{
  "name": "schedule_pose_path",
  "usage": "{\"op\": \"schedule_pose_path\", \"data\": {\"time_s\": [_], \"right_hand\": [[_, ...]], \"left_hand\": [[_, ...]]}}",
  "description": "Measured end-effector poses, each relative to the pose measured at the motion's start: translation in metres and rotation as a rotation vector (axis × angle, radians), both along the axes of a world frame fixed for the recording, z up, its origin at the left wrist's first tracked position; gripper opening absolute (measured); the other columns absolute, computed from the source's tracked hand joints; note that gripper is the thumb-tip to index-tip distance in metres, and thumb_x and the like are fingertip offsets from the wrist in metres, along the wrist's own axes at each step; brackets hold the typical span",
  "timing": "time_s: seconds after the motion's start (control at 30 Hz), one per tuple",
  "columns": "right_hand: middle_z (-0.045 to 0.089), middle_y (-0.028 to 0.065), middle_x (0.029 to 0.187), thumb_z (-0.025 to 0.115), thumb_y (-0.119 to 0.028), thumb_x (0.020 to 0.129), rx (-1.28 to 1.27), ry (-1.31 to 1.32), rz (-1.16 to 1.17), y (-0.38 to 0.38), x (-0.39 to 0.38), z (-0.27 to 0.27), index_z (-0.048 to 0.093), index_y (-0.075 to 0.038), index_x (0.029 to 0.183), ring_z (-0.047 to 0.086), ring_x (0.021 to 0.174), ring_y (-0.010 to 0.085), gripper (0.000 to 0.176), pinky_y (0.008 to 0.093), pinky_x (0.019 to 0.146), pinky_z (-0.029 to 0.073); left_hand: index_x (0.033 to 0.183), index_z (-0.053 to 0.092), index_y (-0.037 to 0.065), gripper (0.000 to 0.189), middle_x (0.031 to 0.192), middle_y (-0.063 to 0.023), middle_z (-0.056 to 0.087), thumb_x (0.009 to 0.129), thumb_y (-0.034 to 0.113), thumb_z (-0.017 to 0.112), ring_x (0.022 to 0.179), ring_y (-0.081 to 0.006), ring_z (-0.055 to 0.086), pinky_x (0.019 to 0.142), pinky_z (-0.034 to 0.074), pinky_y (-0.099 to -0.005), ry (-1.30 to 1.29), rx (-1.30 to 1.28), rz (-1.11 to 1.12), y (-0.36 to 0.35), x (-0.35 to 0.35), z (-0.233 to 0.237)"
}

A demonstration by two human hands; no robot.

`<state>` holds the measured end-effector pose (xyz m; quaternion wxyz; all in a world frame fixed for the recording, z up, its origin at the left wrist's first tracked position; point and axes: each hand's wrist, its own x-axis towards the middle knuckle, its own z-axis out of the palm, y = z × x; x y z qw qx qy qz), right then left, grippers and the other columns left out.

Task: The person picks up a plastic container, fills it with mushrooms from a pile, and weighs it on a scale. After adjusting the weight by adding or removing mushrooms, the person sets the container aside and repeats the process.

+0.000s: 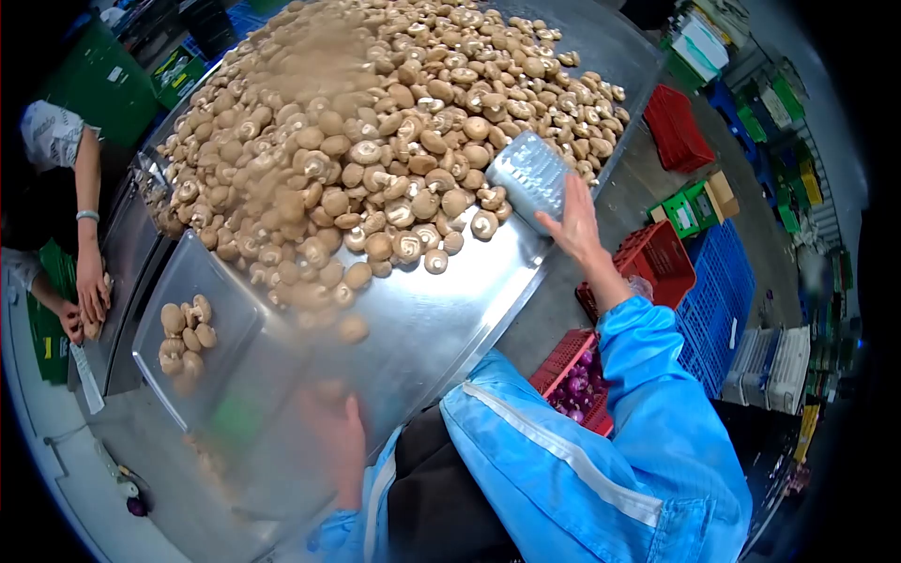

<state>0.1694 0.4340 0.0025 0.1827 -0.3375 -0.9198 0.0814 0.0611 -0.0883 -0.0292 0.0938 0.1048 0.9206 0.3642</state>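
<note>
A large heap of brown mushrooms (432,131) lies on the metal table (455,291). At its right side, my right hand (575,230) grips a clear ridged plastic container (528,174), the fingers along its side and the thumb at its lower edge. The container is tilted against the heap. My left hand (345,446) is low in the view, near the table's front edge, its thumb pointing up. A smear on the lens blurs its fingers, and a brownish shape shows just above it. A clear plastic tub (161,314) with several mushrooms (188,336) stands at the left.
Across the left side, another person's hands (91,300) work near a knife (86,377). Red crates (678,129) stand on the floor at the right; one holds red onions (580,387). A blue pallet (718,305) and a green box (690,208) are beyond.
</note>
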Motion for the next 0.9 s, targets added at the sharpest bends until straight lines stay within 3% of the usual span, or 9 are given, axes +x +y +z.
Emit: {"op": "schedule_pose_path", "data": {"time_s": [0.1,0.2,0.47,0.63,0.83,0.9], "right_hand": [[0.033,0.0289,0.151,0.086,-0.041,0.068,-0.125,-0.175,0.015,0.019,-0.009,0.020,0.027,0.009,0.147,0.031,0.142,0.0418,0.110,0.0450,0.119,0.026],[0.042,0.0266,0.142,0.089,-0.038,0.061,-0.144,-0.198,0.092,0.035,-0.008,0.022,0.031,0.006,0.145,0.038,0.135,0.0420,0.112,0.0458,0.115,0.032],[0.045,0.0249,0.134,0.092,-0.027,0.056,-0.008,-0.082,0.025,0.019,-0.007,0.001,0.038,0.002,0.143,0.043,0.129,0.0418,0.106,0.0449,0.110,0.037],[0.041,0.0280,0.143,0.088,-0.026,0.059,-0.090,-0.110,-0.057,0.007,-0.012,0.013,0.035,-0.001,0.147,0.039,0.133,0.0429,0.106,0.0451,0.113,0.035],[0.045,0.0237,0.138,0.087,-0.024,0.059,-0.133,-0.076,-0.150,-0.008,-0.017,0.027,0.038,-0.004,0.146,0.043,0.129,0.0407,0.101,0.0444,0.110,0.038],[0.047,0.0226,0.136,0.085,-0.021,0.061,-0.020,-0.120,-0.068,-0.012,-0.015,0.016,0.039,-0.004,0.145,0.043,0.128,0.0406,0.097,0.0439,0.109,0.039]], "left_hand": [[0.151,0.023,-0.004,0.081,0.151,-0.0228,0.031,0.084,0.004,0.069,0.141,-0.0355,0.035,0.117,0.028,-0.0434,0.016,0.098,0.027,0.027,-0.005,-0.007],[0.151,0.021,-0.004,0.083,0.152,-0.0228,0.028,0.083,0.003,0.069,0.142,-0.0354,0.032,0.117,0.029,-0.0428,-0.017,0.187,-0.006,0.054,-0.024,-0.013],[0.148,0.026,-0.004,0.078,0.156,-0.0248,0.023,0.083,0.005,0.068,0.145,-0.0404,0.024,0.119,0.022,-0.0455,0.138,0.010,-0.258,0.122,-0.047,-0.001],[0.148,0.028,-0.003,0.076,0.156,-0.0245,0.023,0.084,0.006,0.068,0.145,-0.0408,0.024,0.119,0.021,-0.0450,0.118,0.015,-0.276,0.121,-0.046,0.002],[0.146,0.033,-0.003,0.071,0.156,-0.0225,0.025,0.085,0.006,0.067,0.144,-0.0370,0.028,0.119,0.023,-0.0435,-0.153,0.240,-0.071,0.128,-0.041,0.023],[0.146,0.033,-0.003,0.070,0.156,-0.0217,0.026,0.085,0.005,0.067,0.144,-0.0360,0.029,0.118,0.024,-0.0433,-0.198,0.313,-0.009,0.130,-0.040,0.024]]}}
